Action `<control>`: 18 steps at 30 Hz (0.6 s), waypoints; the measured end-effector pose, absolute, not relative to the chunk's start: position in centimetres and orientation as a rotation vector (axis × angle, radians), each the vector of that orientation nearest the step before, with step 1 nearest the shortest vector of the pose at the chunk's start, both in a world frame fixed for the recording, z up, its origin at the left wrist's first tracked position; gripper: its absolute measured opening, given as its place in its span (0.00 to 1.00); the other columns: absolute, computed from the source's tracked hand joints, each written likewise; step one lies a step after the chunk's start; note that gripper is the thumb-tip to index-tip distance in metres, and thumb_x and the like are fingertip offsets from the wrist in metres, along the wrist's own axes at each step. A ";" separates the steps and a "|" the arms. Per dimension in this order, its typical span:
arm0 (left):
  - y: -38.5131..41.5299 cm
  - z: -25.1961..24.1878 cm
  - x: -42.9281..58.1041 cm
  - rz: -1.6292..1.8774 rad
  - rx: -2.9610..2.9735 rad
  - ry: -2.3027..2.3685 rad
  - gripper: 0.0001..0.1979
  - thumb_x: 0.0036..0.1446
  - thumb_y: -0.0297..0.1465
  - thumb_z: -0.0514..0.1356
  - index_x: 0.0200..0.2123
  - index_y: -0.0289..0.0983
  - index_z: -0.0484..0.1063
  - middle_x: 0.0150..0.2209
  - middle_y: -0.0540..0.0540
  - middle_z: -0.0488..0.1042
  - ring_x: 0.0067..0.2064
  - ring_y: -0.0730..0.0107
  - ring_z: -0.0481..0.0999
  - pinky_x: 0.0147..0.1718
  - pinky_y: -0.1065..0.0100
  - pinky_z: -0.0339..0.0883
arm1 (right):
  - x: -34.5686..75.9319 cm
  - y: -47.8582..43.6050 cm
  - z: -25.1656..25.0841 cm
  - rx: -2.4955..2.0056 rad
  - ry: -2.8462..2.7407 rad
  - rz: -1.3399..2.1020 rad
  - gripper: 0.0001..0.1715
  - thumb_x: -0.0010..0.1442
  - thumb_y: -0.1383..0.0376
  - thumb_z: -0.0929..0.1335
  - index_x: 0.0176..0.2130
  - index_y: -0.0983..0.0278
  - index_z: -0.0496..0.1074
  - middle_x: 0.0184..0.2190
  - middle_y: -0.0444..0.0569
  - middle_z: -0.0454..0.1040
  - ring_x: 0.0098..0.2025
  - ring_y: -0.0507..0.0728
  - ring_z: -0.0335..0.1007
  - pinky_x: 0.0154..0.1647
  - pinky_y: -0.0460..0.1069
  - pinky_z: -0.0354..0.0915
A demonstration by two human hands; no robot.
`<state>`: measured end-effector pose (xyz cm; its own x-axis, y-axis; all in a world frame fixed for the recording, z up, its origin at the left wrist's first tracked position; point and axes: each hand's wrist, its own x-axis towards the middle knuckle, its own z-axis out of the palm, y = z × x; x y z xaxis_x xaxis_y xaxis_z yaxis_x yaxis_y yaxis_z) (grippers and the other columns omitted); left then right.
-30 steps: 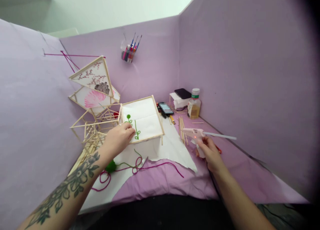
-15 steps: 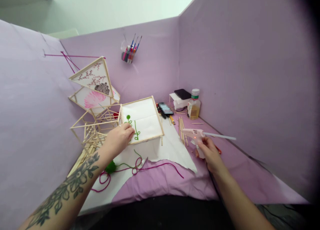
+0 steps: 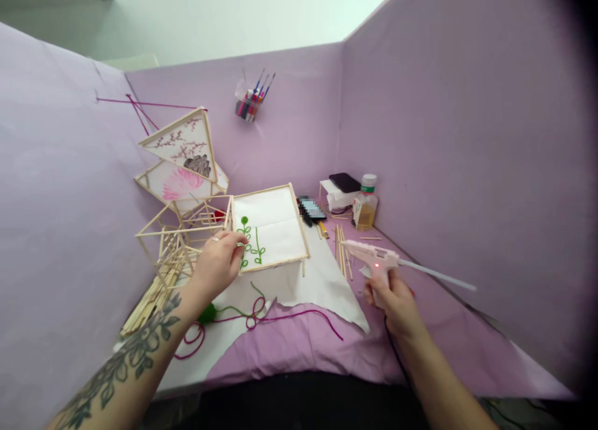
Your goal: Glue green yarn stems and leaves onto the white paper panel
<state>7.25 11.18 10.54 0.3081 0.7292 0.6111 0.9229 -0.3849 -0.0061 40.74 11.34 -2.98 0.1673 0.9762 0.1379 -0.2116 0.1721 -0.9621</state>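
Note:
My right hand (image 3: 397, 302) grips a pale pink hot glue gun (image 3: 378, 258) by its handle, off to the right. Its red light is on, the nozzle points left, and a long glue stick (image 3: 436, 274) sticks out of the back. My left hand (image 3: 220, 260) is at the left edge of a white panel (image 3: 275, 215) framed with thin wooden sticks. Thumb and fingers are pinched together over the green yarn flower design (image 3: 260, 252) there; whatever is between the fingertips is too small to make out.
A stick frame structure (image 3: 163, 246) and painted triangular panels (image 3: 184, 143) stand at left. A green yarn ball (image 3: 207, 313) and magenta yarn (image 3: 308, 311) lie in front. At back right are a phone (image 3: 312, 209), a bottle (image 3: 365, 205) and loose sticks (image 3: 343, 252). Purple walls enclose the table.
My left hand has shifted slightly left, uncovering more of the green yarn design. The glue gun has come nearer and tilted, its glue stick now slanting down to the right. The view has shifted a little.

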 end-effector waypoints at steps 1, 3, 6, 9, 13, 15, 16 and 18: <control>11.1 10.1 7.2 -0.834 -2.209 -1.437 0.07 0.59 0.28 0.53 0.39 0.37 0.69 0.35 0.44 0.73 0.41 0.61 0.72 0.42 0.61 0.66 | 40.1 10.9 -2.3 -0.971 -1.047 1.092 0.20 0.52 0.52 0.70 0.37 0.61 0.62 0.17 0.38 0.65 0.17 0.49 0.57 0.17 0.44 0.52; 10.7 9.0 7.3 -1.031 -2.130 -1.336 0.07 0.58 0.27 0.55 0.40 0.37 0.68 0.38 0.43 0.72 0.44 0.61 0.71 0.44 0.59 0.65 | 38.4 10.2 -0.7 -0.926 -1.175 1.120 0.17 0.55 0.53 0.68 0.38 0.62 0.64 0.18 0.39 0.66 0.17 0.49 0.58 0.18 0.44 0.54; 9.7 7.2 7.6 -1.190 -1.971 -1.272 0.04 0.55 0.28 0.59 0.36 0.38 0.71 0.39 0.43 0.70 0.44 0.60 0.70 0.47 0.56 0.64 | 35.3 10.2 2.2 -0.941 -1.433 1.123 0.15 0.58 0.54 0.66 0.39 0.63 0.66 0.17 0.40 0.67 0.18 0.50 0.61 0.19 0.44 0.56; 8.7 5.5 8.0 -1.210 -1.883 -1.259 0.03 0.53 0.29 0.62 0.33 0.40 0.75 0.40 0.43 0.69 0.46 0.58 0.69 0.49 0.53 0.61 | 32.4 10.8 4.8 -1.030 -1.682 1.067 0.17 0.59 0.56 0.65 0.45 0.63 0.68 0.17 0.40 0.68 0.19 0.51 0.64 0.20 0.45 0.60; 8.3 4.1 8.4 -1.204 -1.848 -1.280 0.07 0.51 0.30 0.64 0.36 0.41 0.77 0.45 0.41 0.69 0.52 0.53 0.67 0.52 0.51 0.59 | 30.1 10.8 6.5 -1.112 -1.837 0.959 0.23 0.59 0.58 0.64 0.52 0.63 0.65 0.20 0.41 0.71 0.19 0.52 0.66 0.21 0.45 0.62; 8.4 3.7 8.5 -1.195 -1.842 -1.308 0.08 0.51 0.32 0.65 0.37 0.41 0.77 0.47 0.41 0.70 0.54 0.52 0.65 0.54 0.50 0.58 | 29.6 10.5 6.8 -1.163 -1.842 0.884 0.22 0.59 0.57 0.63 0.51 0.64 0.66 0.18 0.40 0.69 0.18 0.52 0.66 0.21 0.45 0.61; 8.5 3.7 8.5 -1.189 -1.840 -1.325 0.09 0.51 0.33 0.65 0.38 0.42 0.77 0.48 0.41 0.70 0.55 0.51 0.64 0.54 0.49 0.57 | 29.5 10.3 6.9 -1.189 -1.846 0.855 0.22 0.58 0.57 0.63 0.50 0.65 0.67 0.17 0.40 0.68 0.18 0.52 0.66 0.21 0.45 0.61; 8.7 3.5 8.5 -1.174 -1.836 -1.352 0.09 0.52 0.36 0.64 0.38 0.43 0.77 0.49 0.42 0.70 0.57 0.50 0.63 0.55 0.49 0.55 | 29.3 10.0 7.1 -1.227 -1.856 0.818 0.21 0.58 0.57 0.63 0.49 0.65 0.68 0.15 0.39 0.67 0.17 0.52 0.65 0.21 0.45 0.60</control>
